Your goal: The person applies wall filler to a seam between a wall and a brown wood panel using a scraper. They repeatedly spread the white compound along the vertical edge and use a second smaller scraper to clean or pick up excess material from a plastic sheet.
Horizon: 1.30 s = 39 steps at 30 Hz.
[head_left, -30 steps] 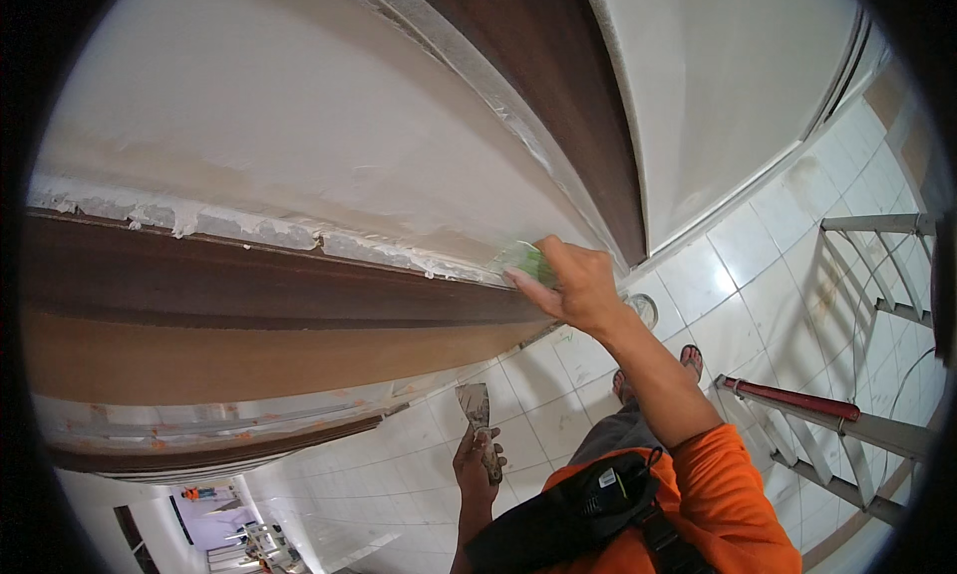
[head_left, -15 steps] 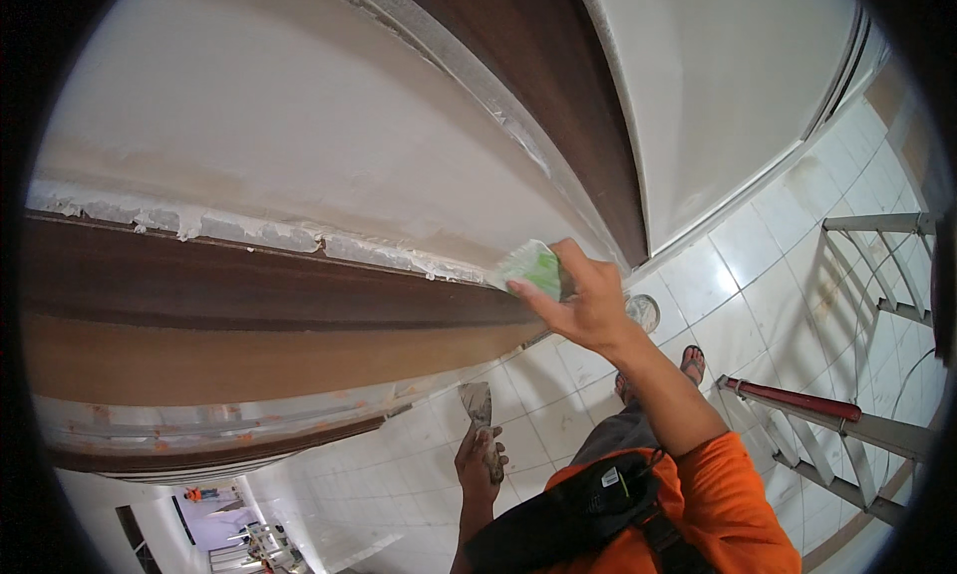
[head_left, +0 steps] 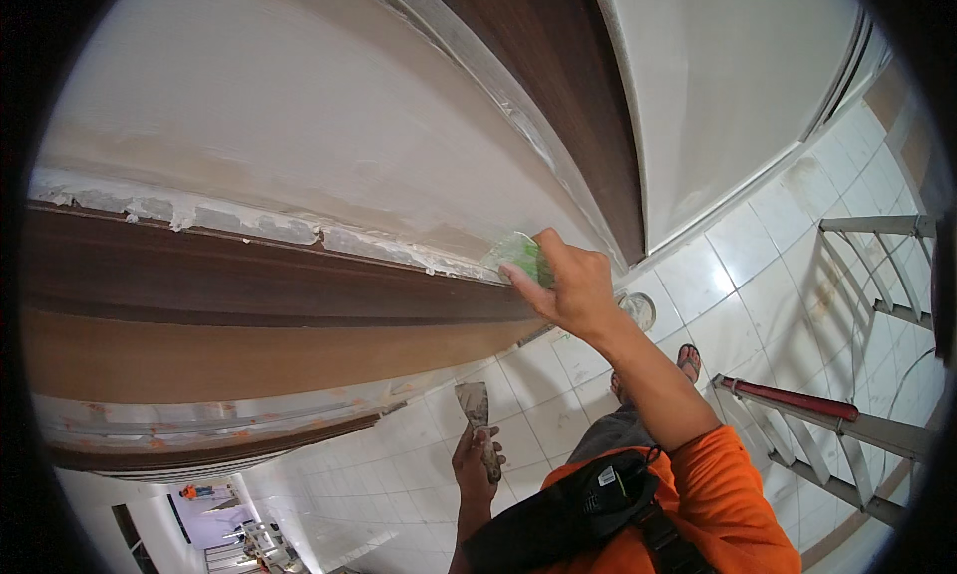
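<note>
Right hand (head_left: 578,287) shifts slightly up-left since 0.5 s ago, thumb and fingers pinching 1 clear-and-green plastic spreader (head_left: 519,254) at the white wall (head_left: 299,106) edge, just right of frame centre. Left hand (head_left: 472,461), lower centre: curled around 1 putty knife (head_left: 474,403).

Glossy white tiled floor (head_left: 738,330); metal ladder (head_left: 882,433); distant lilac wall (head_left: 207,525).

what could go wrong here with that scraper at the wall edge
The green scraper in the right hand could smear or nick the dark brown trim alongside. Bits might drop from the ragged white material. A sandalled foot could knock the round container nearby.
</note>
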Motion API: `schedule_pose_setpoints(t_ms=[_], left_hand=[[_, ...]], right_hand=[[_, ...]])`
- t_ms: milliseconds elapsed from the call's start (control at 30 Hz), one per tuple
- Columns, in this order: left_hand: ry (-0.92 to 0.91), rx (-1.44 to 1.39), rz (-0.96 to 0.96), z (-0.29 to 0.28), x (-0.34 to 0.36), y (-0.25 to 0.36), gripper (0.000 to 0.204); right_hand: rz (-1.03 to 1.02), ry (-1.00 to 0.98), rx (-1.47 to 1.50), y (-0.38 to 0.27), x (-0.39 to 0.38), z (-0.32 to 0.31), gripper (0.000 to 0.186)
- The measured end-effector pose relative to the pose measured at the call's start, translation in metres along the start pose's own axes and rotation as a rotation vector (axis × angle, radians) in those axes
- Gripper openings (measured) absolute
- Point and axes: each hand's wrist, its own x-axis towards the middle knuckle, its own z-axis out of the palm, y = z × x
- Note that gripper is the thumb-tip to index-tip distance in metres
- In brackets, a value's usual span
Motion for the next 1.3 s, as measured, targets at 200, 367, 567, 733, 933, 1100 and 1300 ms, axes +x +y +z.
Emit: schedule_pose_setpoints(t_ms=[200,367,567,733,933,1100,1300], left_hand=[[-0.007,0.003,0.007,0.006,-0.003,0.0,0.047],[-0.015,0.02,0.01,0.008,-0.002,-0.004,0.046],[-0.011,0.008,-0.012,0.006,-0.002,-0.005,0.046],[-0.01,0.011,-0.01,0.005,0.0,-0.007,0.047],[-0.029,0.031,-0.002,0.005,0.002,-0.009,0.047],[-0.005,-0.016,-0.037,-0.002,0.009,-0.017,0.044],[-0.036,-0.11,0.017,0.017,0.015,-0.012,0.041]], right_hand=[[0.05,-0.071,-0.047,0.041,-0.028,0.014,0.036],[0.081,-0.14,-0.05,0.067,-0.052,0.012,0.036],[0.149,-0.044,0.125,0.046,-0.042,0.003,0.035],[0.11,-0.011,0.174,0.041,-0.032,0.015,0.033],[0.15,-0.205,-0.105,0.089,-0.068,0.017,0.037],[0.495,-0.294,0.107,0.083,-0.093,-0.021,0.037],[0.207,-0.142,0.486,-0.009,-0.017,-0.059,0.026]])
